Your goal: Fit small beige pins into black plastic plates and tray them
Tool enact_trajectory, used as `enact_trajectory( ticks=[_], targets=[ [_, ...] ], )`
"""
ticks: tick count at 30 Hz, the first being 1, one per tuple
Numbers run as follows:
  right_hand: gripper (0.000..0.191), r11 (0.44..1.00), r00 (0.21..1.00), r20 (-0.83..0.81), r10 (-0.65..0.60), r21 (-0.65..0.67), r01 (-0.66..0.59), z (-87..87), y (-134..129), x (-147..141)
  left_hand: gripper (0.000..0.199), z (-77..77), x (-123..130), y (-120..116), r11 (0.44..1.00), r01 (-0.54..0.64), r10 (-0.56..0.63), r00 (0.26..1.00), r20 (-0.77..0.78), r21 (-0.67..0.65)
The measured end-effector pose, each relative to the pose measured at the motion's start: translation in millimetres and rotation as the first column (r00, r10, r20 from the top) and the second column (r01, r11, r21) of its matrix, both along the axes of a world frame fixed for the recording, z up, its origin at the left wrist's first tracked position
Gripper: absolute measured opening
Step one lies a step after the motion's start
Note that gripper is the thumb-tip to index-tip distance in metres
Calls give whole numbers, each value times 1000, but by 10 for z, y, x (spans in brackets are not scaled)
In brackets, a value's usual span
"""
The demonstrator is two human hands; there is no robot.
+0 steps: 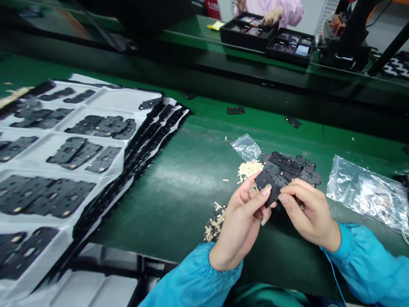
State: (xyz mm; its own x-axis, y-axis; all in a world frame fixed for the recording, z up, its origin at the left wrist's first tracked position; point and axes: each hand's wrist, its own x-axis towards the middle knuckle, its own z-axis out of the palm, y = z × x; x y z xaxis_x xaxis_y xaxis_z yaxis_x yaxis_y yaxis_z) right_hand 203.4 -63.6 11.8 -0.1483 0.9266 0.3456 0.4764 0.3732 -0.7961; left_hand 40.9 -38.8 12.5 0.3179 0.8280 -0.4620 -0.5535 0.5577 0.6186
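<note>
Between thumb and fingers, my left hand [241, 213] grips a flat black plate [267, 183] with small cut-outs. At the plate's lower right edge my right hand [308, 211] is pinched closed; whether its fingertips hold the edge or some small piece is hidden. Just beyond both hands lies a heap of similar black plates [292, 164]. A pile of small cream-coloured strips [249, 168] sits left of that heap, partly behind my left hand. Closer to me, a mixed pile of cream and black bits [213, 226] touches the outline of my left wrist.
Stacked trays [111, 98] at the left hold many black plates in white compartments. A small clear bag [246, 147] and a larger one [367, 192] lie on the green table [166, 192]. Across a dark ledge, a person in a pink sleeve [292, 10] handles black boxes [249, 36].
</note>
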Motion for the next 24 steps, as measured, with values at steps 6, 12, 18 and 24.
enact_trajectory(
  ticks=[6, 12, 18, 24],
  targets=[
    [9, 998, 996, 93, 7, 67, -13, -8, 40, 42, 58, -24, 19, -9, 1000, -15, 15, 1000, -22, 26],
    [17, 954, 993, -113, 25, -294, -57, 154, 71, 81, 53, -73, -8, -74, 927, -77, 197, 933, -303, 367],
    [25, 924, 986, -161, -35, -381, -29, 190, 97, 80, 44, -64, -30, -139, 856, -39, 312, 834, -455, 515],
    [9, 915, 982, -172, 80, -377, -140, 216, 106, 94, 55, -20, -50, -63, 900, -71, 255, 885, -389, 429]
  ],
)
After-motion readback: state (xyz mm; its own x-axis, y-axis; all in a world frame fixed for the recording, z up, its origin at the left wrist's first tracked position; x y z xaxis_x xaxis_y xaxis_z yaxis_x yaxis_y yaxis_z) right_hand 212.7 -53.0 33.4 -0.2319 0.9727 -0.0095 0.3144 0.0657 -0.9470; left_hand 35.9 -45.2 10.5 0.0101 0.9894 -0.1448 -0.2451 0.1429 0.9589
